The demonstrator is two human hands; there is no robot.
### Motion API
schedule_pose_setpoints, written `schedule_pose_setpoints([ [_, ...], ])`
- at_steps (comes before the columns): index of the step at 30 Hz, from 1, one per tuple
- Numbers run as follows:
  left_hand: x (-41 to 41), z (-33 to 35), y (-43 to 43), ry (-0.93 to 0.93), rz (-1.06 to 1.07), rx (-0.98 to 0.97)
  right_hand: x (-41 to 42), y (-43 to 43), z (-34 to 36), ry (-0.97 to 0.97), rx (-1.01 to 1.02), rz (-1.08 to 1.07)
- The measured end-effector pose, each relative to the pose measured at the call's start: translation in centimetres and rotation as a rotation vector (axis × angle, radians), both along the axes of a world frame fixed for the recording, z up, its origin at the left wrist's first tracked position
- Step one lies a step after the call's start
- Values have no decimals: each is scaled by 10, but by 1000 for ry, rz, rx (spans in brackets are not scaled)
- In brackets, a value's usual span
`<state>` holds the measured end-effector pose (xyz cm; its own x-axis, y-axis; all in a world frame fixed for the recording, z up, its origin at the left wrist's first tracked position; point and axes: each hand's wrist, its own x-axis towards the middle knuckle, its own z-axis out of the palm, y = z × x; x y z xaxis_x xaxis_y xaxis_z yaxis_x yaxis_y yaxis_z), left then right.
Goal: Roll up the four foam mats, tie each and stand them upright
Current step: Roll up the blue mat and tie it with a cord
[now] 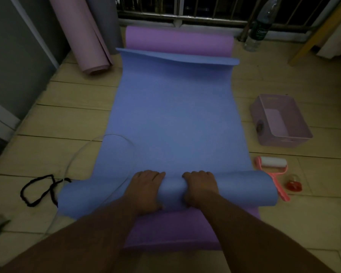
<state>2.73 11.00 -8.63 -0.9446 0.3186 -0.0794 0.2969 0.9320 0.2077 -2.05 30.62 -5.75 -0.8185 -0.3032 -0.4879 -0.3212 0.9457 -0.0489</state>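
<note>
A blue foam mat (175,115) lies flat on the floor, its near end rolled into a tube (244,190) across the frame. My left hand (147,189) and my right hand (200,189) both press down on the middle of that roll, fingers curled over it. Under the blue mat lies a purple mat (177,41), showing at the far end and beneath my wrists. A pink rolled mat (83,34) leans upright at the far left, a grey roll (106,20) behind it. A black cord (37,191) lies on the floor left of the roll.
A pink plastic bin (282,121) sits on the floor at right. A lint roller with a pink handle (274,170) and a small red object (293,186) lie by the roll's right end. A plastic bottle (260,30) stands by the metal railing (185,16).
</note>
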Motion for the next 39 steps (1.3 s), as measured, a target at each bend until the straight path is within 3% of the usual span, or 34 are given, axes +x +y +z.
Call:
schedule_pose_setpoints([
  [3,5,-1,-3,-42,-18,-111,-11,-5,6,-119,42,-20],
  [6,-6,12,9,-349,18,-208,-15,-7,3,-214,76,-11],
  [11,-35,23,17,-482,58,-205,-2,5,-5,-128,29,37],
  [15,-25,13,10,-419,29,-191,5,2,-12,-47,-40,-1],
  [18,-4,6,2,-128,24,-110,-3,-1,-7,-58,-46,-37],
  [21,2,-1,-1,-29,57,-162,-11,-2,-1,-92,-35,-31],
  [27,-31,23,15,-380,100,-241,0,-3,-4,3,-91,-110],
  [33,-47,29,11,-569,88,-206,0,0,-8,-31,-51,36],
  [35,-39,23,8,-511,71,-190,-3,-2,-8,-28,-66,15],
  [39,-12,2,-1,-8,-10,-187,-11,-8,-2,-58,-20,-9],
])
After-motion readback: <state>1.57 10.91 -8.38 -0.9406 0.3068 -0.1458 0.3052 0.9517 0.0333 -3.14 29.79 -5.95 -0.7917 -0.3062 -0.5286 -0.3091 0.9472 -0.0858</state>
